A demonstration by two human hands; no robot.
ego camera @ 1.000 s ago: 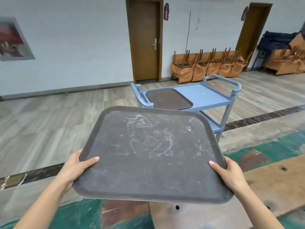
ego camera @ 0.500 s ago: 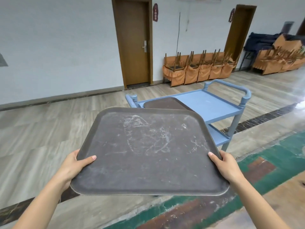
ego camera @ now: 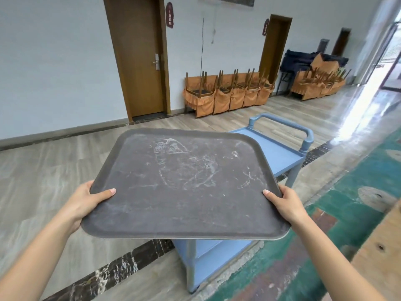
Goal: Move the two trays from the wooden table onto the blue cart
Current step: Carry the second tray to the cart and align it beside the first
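Note:
I hold a large dark grey tray (ego camera: 186,183), scuffed with white marks, level in front of me. My left hand (ego camera: 86,198) grips its left edge and my right hand (ego camera: 286,203) grips its right edge, thumbs on top. The tray hovers over the blue cart (ego camera: 280,155) and hides most of the cart's top shelf. The cart's far handle (ego camera: 282,122), right part of the top shelf and lower shelf (ego camera: 217,257) show around the tray. The other tray on the cart is hidden behind the one I hold.
The wooden table's corner (ego camera: 382,246) shows at the lower right. Stacked orange-covered chairs (ego camera: 227,92) line the far wall beside a brown door (ego camera: 138,57). More chairs (ego camera: 319,81) are piled at the back right. Grey wood-look floor stretches to the left.
I have moved closer to the cart. The tray now overlaps the cart's top and covers the brown tray lying there. Both hands keep the same grip.

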